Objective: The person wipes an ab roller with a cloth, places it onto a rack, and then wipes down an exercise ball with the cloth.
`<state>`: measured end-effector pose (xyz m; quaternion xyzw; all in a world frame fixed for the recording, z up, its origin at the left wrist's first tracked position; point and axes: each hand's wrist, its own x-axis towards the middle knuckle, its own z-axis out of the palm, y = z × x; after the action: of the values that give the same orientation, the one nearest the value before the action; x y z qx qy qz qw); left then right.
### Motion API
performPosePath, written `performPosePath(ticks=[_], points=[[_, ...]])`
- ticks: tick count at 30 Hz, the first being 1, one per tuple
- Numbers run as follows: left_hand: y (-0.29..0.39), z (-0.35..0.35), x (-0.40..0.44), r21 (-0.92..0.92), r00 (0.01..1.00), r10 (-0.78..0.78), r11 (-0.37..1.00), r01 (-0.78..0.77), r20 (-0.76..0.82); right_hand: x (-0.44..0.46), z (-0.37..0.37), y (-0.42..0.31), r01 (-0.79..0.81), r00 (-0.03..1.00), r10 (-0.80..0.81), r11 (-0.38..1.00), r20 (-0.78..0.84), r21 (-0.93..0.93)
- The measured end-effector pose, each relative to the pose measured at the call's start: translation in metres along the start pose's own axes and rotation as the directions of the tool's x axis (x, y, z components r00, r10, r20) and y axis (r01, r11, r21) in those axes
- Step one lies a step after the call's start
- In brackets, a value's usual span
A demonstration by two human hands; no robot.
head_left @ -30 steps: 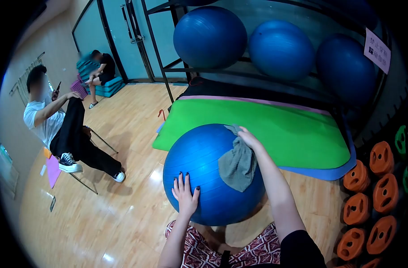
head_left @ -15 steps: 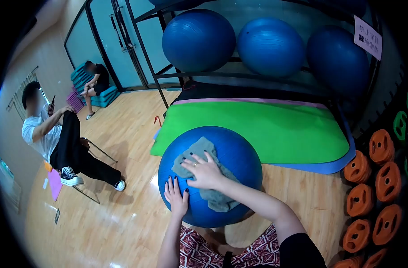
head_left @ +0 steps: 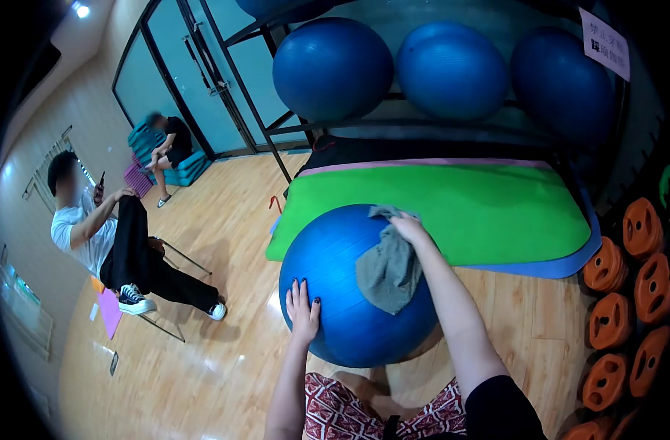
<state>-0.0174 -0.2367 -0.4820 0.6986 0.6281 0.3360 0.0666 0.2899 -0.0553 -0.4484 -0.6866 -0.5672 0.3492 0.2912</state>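
A large blue exercise ball (head_left: pixel 328 253) rests on the wooden floor in front of my knees. My left hand (head_left: pixel 303 312) lies flat against its near left side, fingers stretched out and holding nothing. On the ball's upper right, my right hand (head_left: pixel 408 227) grips a grey-green cloth (head_left: pixel 388 275). The cloth hangs from the hand down over the ball's right side, bunched at the top. My right fingertips are partly hidden by the cloth.
Behind the ball lie a green mat (head_left: pixel 460 205) and a rack of several blue balls (head_left: pixel 333 70). Orange weight plates (head_left: pixel 609 321) line the right. A seated person (head_left: pixel 100 227) holds a phone at left; another person (head_left: pixel 172 143) sits on teal blocks farther back.
My right hand has moved to the ball's upper right and gathered up the cloth, which lay spread under it before. My left hand stays on the ball. The view has shifted slightly.
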Motion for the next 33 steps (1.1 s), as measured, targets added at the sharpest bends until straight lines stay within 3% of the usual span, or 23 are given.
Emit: performPosePath(ticks=[2,3,4,5,7,9,11,15,17,19,22,24,29,32,33], points=[[-0.001,0.004,-0.003,-0.006,1.000,0.017,1.000,-0.017,-0.019,0.040,0.012,0.078,0.194,0.980,-0.169,0.932,-0.107,0.306],[0.001,0.006,-0.004,0.007,1.000,0.021,1.000,-0.021,-0.014,0.019,0.000,0.089,0.299,0.954,-0.266,0.854,-0.136,0.425],[0.003,0.007,0.000,0.023,0.999,0.028,0.999,-0.028,-0.019,0.034,0.010,0.125,0.287,0.956,-0.249,0.699,-0.153,0.655],[0.006,0.008,0.004,0.027,0.999,0.030,0.999,-0.029,-0.033,-0.007,-0.005,0.106,0.220,0.972,-0.199,0.592,-0.124,0.776],[0.014,0.014,0.003,0.076,0.995,0.094,0.993,-0.091,-0.027,-0.004,-0.004,0.120,0.154,0.987,-0.124,0.582,-0.100,0.798],[0.018,0.016,0.007,0.091,0.993,0.112,0.990,-0.109,-0.023,-0.001,0.000,0.135,0.172,0.983,-0.111,0.837,-0.147,0.520],[0.023,0.019,0.012,0.136,0.995,0.094,0.987,-0.088,-0.039,-0.079,-0.018,0.050,0.086,0.977,-0.070,0.993,-0.203,0.074],[0.036,0.021,0.025,0.171,0.995,0.101,0.981,-0.096,-0.021,-0.126,0.006,-0.031,0.321,0.923,-0.377,0.864,-0.076,-0.389],[0.038,0.023,0.031,0.162,0.993,0.102,0.982,-0.093,-0.052,-0.139,0.029,-0.047,0.460,0.827,-0.559,0.739,-0.065,-0.493],[0.030,0.018,0.035,0.126,0.997,0.071,0.990,-0.066,-0.035,-0.151,0.047,-0.053,0.571,0.719,-0.694,0.613,-0.026,-0.547],[0.017,0.001,0.024,0.089,0.997,0.069,0.993,-0.071,0.023,-0.158,0.052,-0.056,0.656,0.654,-0.756,0.545,0.034,-0.522],[0.009,-0.004,0.016,0.098,0.997,0.068,0.993,-0.070,0.022,-0.150,0.051,-0.056,0.633,0.707,-0.706,0.612,0.033,-0.475],[0.024,0.015,-0.022,0.079,0.997,0.075,0.994,-0.072,-0.028,-0.105,0.010,-0.033,0.314,0.934,-0.352,0.895,-0.067,-0.318],[0.067,0.017,-0.046,0.097,0.992,0.127,0.987,-0.128,0.015,-0.082,-0.021,-0.028,0.124,0.990,-0.136,0.967,-0.039,-0.223],[0.078,0.019,-0.054,0.064,0.991,0.132,0.989,-0.133,0.029,-0.081,-0.022,-0.028,0.123,0.990,-0.137,0.963,-0.041,-0.239]])
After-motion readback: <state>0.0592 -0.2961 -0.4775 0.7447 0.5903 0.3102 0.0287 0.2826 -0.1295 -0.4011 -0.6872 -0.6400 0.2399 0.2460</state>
